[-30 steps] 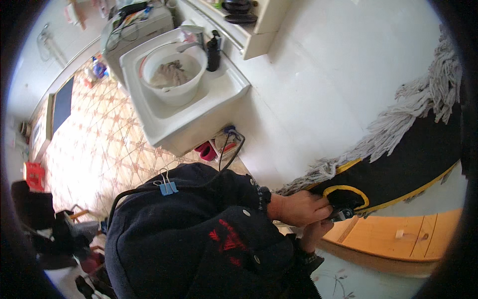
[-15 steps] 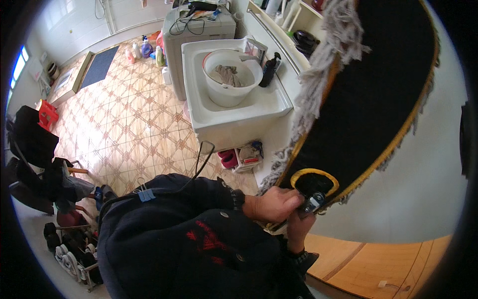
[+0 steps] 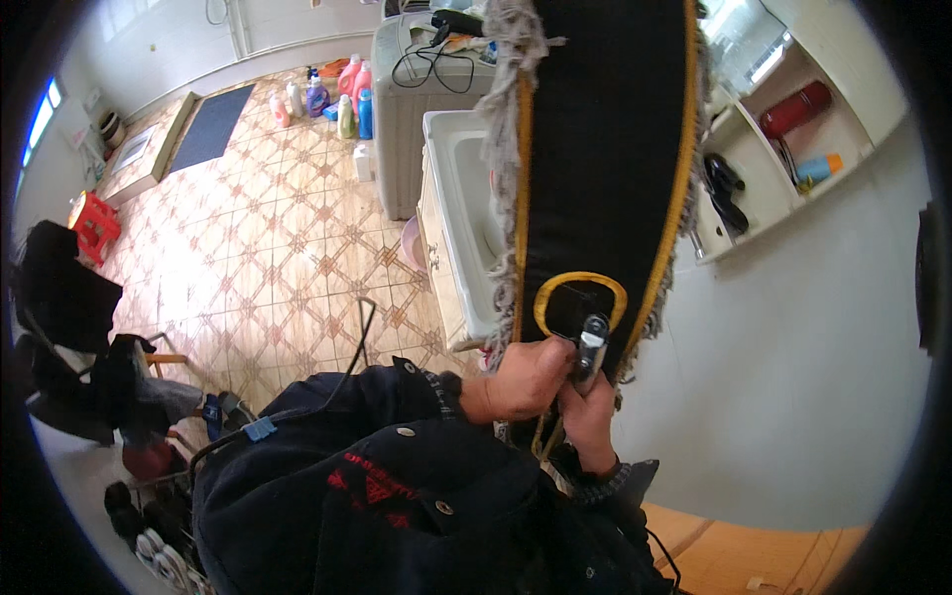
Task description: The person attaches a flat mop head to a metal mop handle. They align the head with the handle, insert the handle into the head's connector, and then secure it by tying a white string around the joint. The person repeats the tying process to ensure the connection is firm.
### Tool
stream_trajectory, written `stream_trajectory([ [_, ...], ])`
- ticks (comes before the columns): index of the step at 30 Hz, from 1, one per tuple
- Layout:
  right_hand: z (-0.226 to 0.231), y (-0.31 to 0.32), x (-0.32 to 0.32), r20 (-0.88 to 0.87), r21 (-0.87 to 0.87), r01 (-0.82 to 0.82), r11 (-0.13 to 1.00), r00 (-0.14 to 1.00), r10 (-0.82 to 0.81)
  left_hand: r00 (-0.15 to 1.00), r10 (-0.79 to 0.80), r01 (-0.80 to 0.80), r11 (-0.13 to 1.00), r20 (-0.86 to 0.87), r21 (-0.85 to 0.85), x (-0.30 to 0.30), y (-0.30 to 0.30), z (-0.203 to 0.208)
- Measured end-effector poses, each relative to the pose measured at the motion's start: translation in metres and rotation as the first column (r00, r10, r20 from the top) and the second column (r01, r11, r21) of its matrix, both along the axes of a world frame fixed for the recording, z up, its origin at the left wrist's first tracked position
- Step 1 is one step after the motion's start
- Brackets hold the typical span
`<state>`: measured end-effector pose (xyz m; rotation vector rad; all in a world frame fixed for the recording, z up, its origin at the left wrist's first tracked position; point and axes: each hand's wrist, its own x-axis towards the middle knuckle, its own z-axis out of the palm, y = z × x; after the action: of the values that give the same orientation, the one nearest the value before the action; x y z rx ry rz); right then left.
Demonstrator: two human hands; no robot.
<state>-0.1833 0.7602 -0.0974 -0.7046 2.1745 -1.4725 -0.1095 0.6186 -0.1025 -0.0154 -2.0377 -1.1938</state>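
A long dust mop head (image 3: 605, 169) stretches up and away from my hands. It has a black cloth back, yellow edging and a grey yarn fringe. Near its close end is an opening ringed in yellow, where a metal clamp (image 3: 592, 342) sticks out. My right hand (image 3: 590, 421) is wrapped round this clamp from below. Just left of it, my left hand (image 3: 523, 382) is closed at the clamp's side, its fingertips partly hidden. What lies between the left fingers cannot be made out.
A white sink (image 3: 461, 218) stands beyond, partly behind the mop head, beside a washing machine (image 3: 431, 79). Bottles (image 3: 345, 117) stand on the tiled floor. At right hangs a wall shelf (image 3: 773, 149). Left are a red stool (image 3: 94, 226), a chair with dark clothing (image 3: 64, 283) and a shoe rack.
The mop head has swung from a rightward slant to nearly upright in view, now covering part of the sink and uncovering the wall shelf. Both hands stay at the clamp.
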Motion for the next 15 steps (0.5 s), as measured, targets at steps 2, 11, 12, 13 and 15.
stream_trajectory([
  [2,-0.003,-0.045,0.002,0.003,0.173,0.027,0.985,1.000,-0.027,0.998,0.012,-0.016,0.998,0.066,0.062,0.005,-0.042,-0.008],
  [11,-0.011,-0.195,-0.009,-0.164,0.079,-0.098,0.992,0.980,0.110,0.985,0.148,-0.166,0.959,0.092,0.231,-0.016,-0.172,-0.044],
  [12,-0.013,-0.206,-0.015,-0.194,0.045,-0.116,0.992,0.973,0.123,0.988,0.130,-0.148,0.945,0.080,0.291,-0.022,-0.181,-0.050],
  [13,-0.016,-0.216,-0.021,-0.220,0.053,-0.123,0.991,0.967,0.132,0.987,0.133,-0.155,0.939,0.091,0.305,-0.028,-0.189,-0.055],
  [15,-0.023,-0.233,-0.036,-0.246,0.075,-0.155,0.985,0.954,0.169,0.982,0.139,-0.176,0.922,0.129,0.345,-0.042,-0.205,-0.066],
])
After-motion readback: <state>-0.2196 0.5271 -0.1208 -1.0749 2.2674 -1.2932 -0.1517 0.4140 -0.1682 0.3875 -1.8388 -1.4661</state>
